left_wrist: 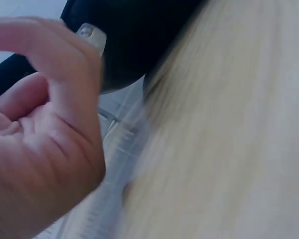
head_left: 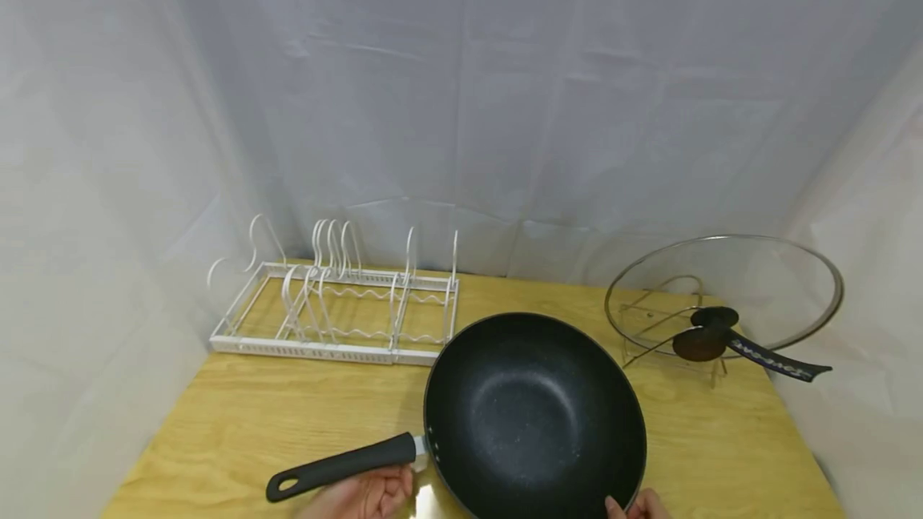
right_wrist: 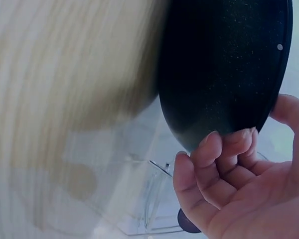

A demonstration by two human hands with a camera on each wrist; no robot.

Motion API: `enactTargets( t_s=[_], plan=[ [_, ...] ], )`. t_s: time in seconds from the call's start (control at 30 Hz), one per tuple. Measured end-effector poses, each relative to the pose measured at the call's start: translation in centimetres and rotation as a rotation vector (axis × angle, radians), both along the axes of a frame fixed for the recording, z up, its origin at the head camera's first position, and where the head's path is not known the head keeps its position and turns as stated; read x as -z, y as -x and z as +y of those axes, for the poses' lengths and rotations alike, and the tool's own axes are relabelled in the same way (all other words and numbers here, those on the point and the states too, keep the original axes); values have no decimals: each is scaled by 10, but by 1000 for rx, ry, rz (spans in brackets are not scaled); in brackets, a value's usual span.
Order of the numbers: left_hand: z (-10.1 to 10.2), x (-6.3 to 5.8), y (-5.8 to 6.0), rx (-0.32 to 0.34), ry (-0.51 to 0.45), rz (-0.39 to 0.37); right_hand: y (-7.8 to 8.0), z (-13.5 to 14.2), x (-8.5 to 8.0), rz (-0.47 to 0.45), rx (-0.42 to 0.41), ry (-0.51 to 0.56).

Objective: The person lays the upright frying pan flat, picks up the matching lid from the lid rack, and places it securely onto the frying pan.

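Observation:
A black wok [head_left: 530, 415] with pale specks inside is near the front of the wooden table, its long black handle [head_left: 342, 467] pointing left. My right hand [head_left: 638, 505] grips the near right rim, thumb on the inner side and fingers against the underside, as the right wrist view shows. Just below the handle, close to the metal joint [left_wrist: 92, 37], is my left hand [head_left: 371, 495] with loosely curled fingers. The handle passes behind those fingers in the left wrist view, and nothing shows inside the palm.
At the back left stands a white wire rack [head_left: 303, 349] with upright loops. On the right, a glass lid [head_left: 836, 287] with a black lettered handle [head_left: 779, 359] leans in a thin wire stand [head_left: 714, 371]. Pale sheeting [head_left: 461, 102] hangs behind and beside the table [head_left: 288, 399].

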State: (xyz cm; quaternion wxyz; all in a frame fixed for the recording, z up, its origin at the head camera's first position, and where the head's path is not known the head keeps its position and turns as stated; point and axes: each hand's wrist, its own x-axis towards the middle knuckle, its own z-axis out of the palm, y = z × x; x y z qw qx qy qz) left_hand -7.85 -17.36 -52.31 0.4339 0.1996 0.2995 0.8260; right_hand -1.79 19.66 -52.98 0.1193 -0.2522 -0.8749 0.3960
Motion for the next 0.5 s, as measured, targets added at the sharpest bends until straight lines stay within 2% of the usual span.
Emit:
enactTargets(
  t_s=[0.13,0.2,0.33,0.5],
  plan=[
    [-2,-2,-7,3,119,6,0,7,-2,-30,-23,-39],
    [-1,-4,-9,-7,119,39,1,11,-2,-51,-24,-27],
    [-1,-6,-12,-20,114,-4,2,14,-2,-80,-30,-33],
    [4,-4,-14,-18,183,-16,2,13,-4,-110,-43,-14]
  ],
)
